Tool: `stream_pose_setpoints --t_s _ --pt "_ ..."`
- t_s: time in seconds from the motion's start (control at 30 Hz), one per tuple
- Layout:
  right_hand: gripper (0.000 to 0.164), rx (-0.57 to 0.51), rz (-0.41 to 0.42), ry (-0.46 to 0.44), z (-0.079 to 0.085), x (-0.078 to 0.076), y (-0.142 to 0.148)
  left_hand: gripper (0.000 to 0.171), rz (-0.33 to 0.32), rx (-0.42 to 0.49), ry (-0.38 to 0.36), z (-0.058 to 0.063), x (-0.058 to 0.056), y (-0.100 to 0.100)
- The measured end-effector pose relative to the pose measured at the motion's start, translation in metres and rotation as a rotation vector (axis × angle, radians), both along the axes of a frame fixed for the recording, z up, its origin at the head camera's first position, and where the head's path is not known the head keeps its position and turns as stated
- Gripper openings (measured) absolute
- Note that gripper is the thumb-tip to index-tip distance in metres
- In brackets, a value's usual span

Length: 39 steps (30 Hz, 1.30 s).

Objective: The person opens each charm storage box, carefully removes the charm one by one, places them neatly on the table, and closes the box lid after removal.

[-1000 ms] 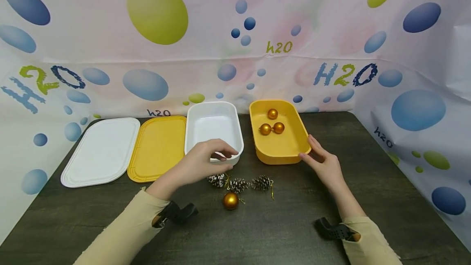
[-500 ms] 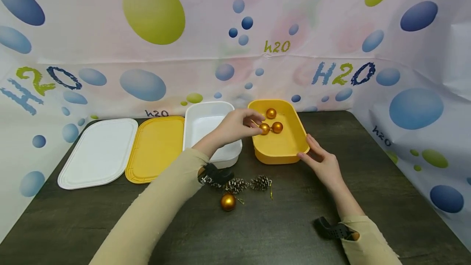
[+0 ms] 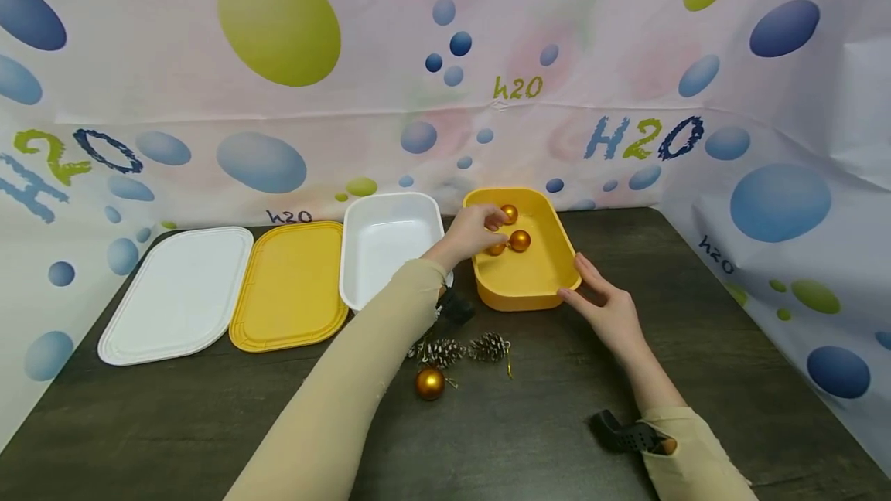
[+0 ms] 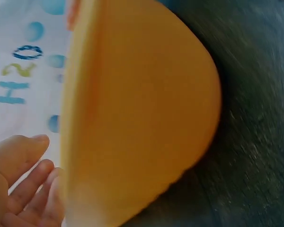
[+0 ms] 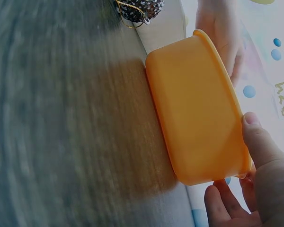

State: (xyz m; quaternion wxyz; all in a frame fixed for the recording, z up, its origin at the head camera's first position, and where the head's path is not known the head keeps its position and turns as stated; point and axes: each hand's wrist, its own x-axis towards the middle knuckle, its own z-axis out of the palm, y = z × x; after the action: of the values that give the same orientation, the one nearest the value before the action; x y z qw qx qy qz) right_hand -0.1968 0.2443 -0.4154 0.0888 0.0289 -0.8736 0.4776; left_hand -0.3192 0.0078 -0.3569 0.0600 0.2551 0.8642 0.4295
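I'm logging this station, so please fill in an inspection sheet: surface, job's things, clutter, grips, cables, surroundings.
Surface: dark wood-grained table.
Job's things: yellow tub holding three gold balls; fourth ball on the table.
Clutter: pine cones, partly behind the left sleeve; white tub, yellow lid and white lid further left.
Grips: left grip over the yellow tub's left rim, fingers loosely curved; right grip holds its near right corner.
Cables: nothing seen.
Surroundings: dotted sheet printed H2O behind the table.

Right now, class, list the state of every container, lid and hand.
Yellow box: open, upright, gold balls inside
White box: open, upright
Yellow lid: off, lying flat
White lid: off, lying flat
Left hand: over yellow box, grip unclear
Right hand: gripping yellow box's rim
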Motion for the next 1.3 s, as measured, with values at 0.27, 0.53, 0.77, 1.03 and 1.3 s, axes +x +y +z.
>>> stream_pose_setpoints --t_s 0.27,0.53,0.77,1.03,1.3 --pt "0.066 0.000 0.005 0.004 -0.001 0.000 0.000 0.040 0.019 -0.177 0.083 -0.016 -0.008 0.011" --pt "0.067 -0.004 0.007 0.000 0.000 0.001 0.000 0.035 0.100 -0.266 0.132 -0.020 -0.007 0.016" --pt "0.069 0.004 0.008 -0.008 0.002 0.002 -0.001 0.029 0.100 -0.354 0.162 -0.017 -0.004 0.017" --pt "0.069 0.006 0.011 -0.002 0.002 0.003 0.000 0.019 0.090 -0.463 0.215 -0.019 -0.002 0.020" --pt "0.068 0.017 0.009 -0.006 0.001 0.000 0.000 0.017 0.087 -0.572 0.270 -0.020 0.001 0.023"
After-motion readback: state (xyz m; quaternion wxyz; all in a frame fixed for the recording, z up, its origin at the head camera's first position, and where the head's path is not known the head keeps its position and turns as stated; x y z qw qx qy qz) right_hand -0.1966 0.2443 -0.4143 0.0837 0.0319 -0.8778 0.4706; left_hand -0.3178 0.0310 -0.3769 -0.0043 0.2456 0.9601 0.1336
